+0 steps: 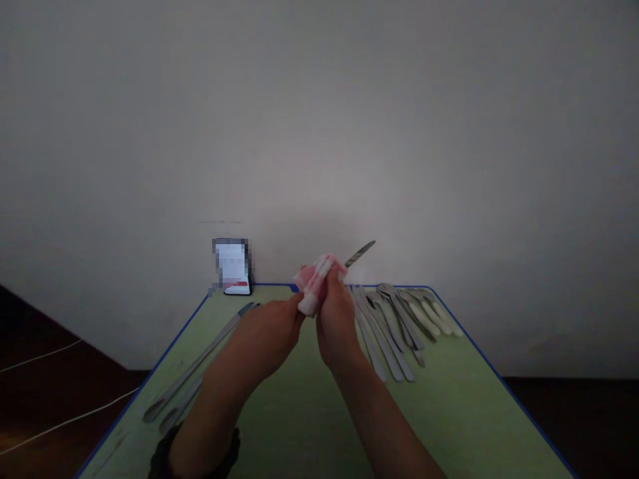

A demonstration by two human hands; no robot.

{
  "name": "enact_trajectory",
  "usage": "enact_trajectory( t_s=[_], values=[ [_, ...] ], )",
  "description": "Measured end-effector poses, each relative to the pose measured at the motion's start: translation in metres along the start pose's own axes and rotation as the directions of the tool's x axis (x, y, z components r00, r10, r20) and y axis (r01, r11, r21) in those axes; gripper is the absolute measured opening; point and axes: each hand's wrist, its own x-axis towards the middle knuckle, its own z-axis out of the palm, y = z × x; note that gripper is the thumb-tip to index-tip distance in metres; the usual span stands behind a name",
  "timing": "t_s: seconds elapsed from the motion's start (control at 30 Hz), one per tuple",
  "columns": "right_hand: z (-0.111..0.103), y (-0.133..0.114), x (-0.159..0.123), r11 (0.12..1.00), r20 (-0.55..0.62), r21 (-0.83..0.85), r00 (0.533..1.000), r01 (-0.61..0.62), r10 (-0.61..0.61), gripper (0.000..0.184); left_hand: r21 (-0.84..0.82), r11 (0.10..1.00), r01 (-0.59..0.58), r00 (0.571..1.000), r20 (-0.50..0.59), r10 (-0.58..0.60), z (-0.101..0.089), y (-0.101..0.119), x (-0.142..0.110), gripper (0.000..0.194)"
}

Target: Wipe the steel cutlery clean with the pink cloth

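Note:
Both my hands are raised over the far part of the green table (299, 412). A pink and white cloth (317, 286) is bunched between them. My left hand (274, 332) closes on its lower left side, fingers mostly hidden. On the right side, my right hand (337, 319) grips the same cloth, thumb along it. A table knife (362, 253) pokes out of the cloth toward the upper right; only its blade shows, and the handle is hidden by cloth and hands.
To the right lie several metal spoons and other cutlery (394, 326), some with white handles (429, 316). Long metal utensils (194, 369) lie at the left, partly behind my left arm. A lit phone (233, 263) stands at the back left near the wall (319, 133).

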Motion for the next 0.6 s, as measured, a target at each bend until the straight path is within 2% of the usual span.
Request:
enact_trajectory(
  t_s=[0.2,0.4,0.5,0.6],
  values=[
    [-0.008,-0.029,0.01,0.98,-0.111,0.187,0.993,0.064,-0.043,0.029,-0.123,0.976,-0.182,0.981,0.05,0.189,-0.001,0.001,-0.012,0.037],
    [-0.01,-0.055,0.009,0.942,-0.099,0.32,0.992,0.1,-0.072,0.024,-0.26,0.924,-0.28,0.931,0.161,0.328,-0.015,-0.002,-0.016,0.032],
    [-0.003,-0.052,0.002,0.945,-0.124,0.315,0.991,0.09,-0.054,0.027,-0.313,0.901,-0.299,0.925,0.138,0.355,-0.017,0.0,-0.01,0.03],
    [0.004,-0.036,-0.009,0.958,-0.113,0.287,0.993,0.012,0.022,0.034,-0.33,0.903,-0.276,0.945,0.077,0.317,-0.014,0.002,-0.003,0.03]
  ],
)
